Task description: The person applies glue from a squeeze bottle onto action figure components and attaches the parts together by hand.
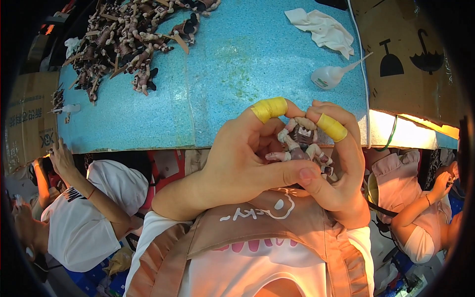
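A small painted figurine [300, 136], flesh-coloured with dark brown clothing, is held between both hands over the table's near edge. My left hand [242, 148] curls around its left side, the thumb stretched across beneath it and a yellow-taped index finger at its top. On the other side, my right hand [344, 158] closes on the figurine with its thumb low and its own yellow-taped finger near the head. Parts of the figurine's lower body are hidden by the thumbs.
A heap of similar figurines [123, 42] with flat wooden pieces covers the far left of the blue table [213, 109]. A white squeeze bottle [327, 77] and a crumpled white cloth [324, 29] lie at right, beside a cardboard box [410, 94]. Co-workers sit on both sides.
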{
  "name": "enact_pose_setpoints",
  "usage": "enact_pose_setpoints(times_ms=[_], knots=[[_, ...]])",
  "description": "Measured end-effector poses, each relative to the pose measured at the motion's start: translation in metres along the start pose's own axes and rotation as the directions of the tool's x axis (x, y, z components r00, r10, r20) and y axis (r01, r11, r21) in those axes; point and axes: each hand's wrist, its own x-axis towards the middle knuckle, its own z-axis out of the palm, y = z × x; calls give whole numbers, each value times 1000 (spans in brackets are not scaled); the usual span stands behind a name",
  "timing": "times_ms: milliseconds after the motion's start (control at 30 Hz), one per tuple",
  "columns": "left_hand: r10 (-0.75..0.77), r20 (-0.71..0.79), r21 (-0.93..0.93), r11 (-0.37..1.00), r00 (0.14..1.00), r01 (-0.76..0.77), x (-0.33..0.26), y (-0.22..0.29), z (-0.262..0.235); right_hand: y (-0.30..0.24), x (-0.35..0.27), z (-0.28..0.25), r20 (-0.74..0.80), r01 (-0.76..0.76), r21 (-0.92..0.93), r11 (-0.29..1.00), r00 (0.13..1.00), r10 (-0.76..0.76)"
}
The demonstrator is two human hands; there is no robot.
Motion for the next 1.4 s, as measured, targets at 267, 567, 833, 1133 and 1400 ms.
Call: enact_pose_setpoints(times_ms=[267,567,833,1133,1400], knots=[[56,-10,75,996,998,-55,-1,0,-2,6,0,-1,40,11,61,998,999,-13],[59,-13,116,992,998,-57,-4,-2,1,6,0,-1,-8,93,20,995,996,-93],[331,144,130,928,932,-350,4,-14,-5,-11,0,18,-153,-86,381,921,976,155],[66,79,-301,953,995,-39,5,-5,-7,2,5,8,-122,142,-153,978,979,-161],[82,62,-285,957,995,-61,3,-8,-9,0,5,17,-126,208,-155,966,965,-228]])
